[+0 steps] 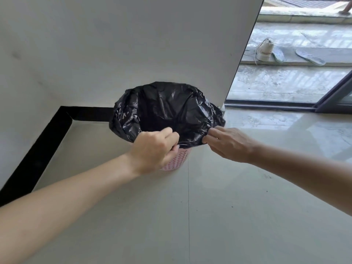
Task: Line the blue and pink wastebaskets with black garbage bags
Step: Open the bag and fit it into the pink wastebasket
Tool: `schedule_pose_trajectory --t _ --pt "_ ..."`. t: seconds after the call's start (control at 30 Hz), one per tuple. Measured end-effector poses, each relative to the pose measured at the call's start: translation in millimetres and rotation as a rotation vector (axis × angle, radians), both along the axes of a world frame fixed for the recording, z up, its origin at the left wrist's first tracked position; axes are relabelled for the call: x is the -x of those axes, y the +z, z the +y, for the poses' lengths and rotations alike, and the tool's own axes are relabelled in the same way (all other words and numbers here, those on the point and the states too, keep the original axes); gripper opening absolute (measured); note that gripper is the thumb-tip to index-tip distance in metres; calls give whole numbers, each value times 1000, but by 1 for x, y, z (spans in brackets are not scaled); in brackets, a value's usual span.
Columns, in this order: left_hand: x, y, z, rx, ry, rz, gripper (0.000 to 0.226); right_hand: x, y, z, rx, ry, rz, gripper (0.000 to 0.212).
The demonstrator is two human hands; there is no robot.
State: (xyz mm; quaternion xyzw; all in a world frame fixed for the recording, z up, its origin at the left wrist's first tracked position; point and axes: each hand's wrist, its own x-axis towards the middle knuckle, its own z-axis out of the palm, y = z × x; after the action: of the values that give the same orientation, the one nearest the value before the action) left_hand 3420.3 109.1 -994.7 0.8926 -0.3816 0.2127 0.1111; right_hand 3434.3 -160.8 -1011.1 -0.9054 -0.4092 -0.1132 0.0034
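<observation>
A pink perforated wastebasket [178, 159] stands on the floor in a wall corner. A black garbage bag [167, 109] sits inside it, its mouth spread wide and folded down over the rim, hiding most of the basket. My left hand [155, 148] pinches the bag's near edge at the rim, in front of the basket. My right hand [226, 142] pinches the bag's edge on the near right side. No blue wastebasket is in view.
White walls [114, 44] meet behind the basket, with a black baseboard [43, 147] along the left. The floor is pale glossy tile [209, 216]. At the right a glass sliding door [333, 92] shows a concrete ledge with a white shoe [264, 50] and insoles [309, 57].
</observation>
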Motion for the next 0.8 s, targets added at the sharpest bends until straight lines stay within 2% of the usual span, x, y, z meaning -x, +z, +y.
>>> schedule_pose_trajectory --t 0.13,0.23,0.33,0.43,0.5,0.6,0.7,0.8 --pt "8 -3 3 132 74 140 31 -3 3 10 54 -75 87 23" --pt "0 6 12 363 233 132 28 0 17 17 -84 -84 24 20" --pt "-18 8 26 518 509 112 21 3 30 34 -228 -63 -59 27" --pt "-36 1 42 624 845 286 36 8 37 65 -227 30 -57 30" --pt "-45 -3 50 711 1005 455 37 11 35 83 -173 113 -15 30" --pt "-49 -10 58 929 1011 701 27 14 28 99 -88 139 45 17" --pt "-44 -19 61 1041 985 817 30 16 27 104 -76 145 43 6" --pt "-41 -23 60 1052 975 845 48 16 25 103 -91 115 82 26"
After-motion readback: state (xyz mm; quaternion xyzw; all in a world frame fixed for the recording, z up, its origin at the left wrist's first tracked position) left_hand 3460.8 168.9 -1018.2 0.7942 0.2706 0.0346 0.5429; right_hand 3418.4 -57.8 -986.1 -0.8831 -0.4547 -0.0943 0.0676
